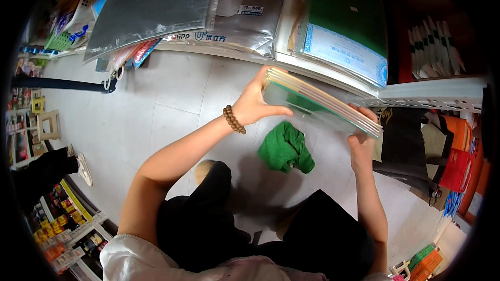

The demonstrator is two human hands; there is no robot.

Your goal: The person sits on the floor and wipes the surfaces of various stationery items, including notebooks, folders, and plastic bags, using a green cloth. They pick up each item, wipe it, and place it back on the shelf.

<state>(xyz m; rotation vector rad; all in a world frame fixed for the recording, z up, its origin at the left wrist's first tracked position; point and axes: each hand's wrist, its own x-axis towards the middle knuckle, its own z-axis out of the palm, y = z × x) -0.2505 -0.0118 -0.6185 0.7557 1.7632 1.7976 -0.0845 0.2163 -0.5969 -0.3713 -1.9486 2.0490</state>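
Note:
A stack of thin, clear-covered plastic folders or packs (321,96) is held tilted above the floor, in front of the lowest shelf. My left hand (252,103) grips its left end, the thumb stretched along the near face. At the right end, the fingers of my right hand (361,146) are behind the stack and the thumb is in front. Several pale and brownish edges show along its top, with a green edge nearest me. A crumpled green cloth (287,148) lies on the floor below. What the folders contain cannot be made out.
On the white shelf (328,72) ahead are dark plastic-wrapped packs (246,27) and a green-and-blue printed sheet pack (343,52). A black bag (402,140) stands close by my right hand. Another person's legs (47,168) are at far left, near a beige stool (48,125).

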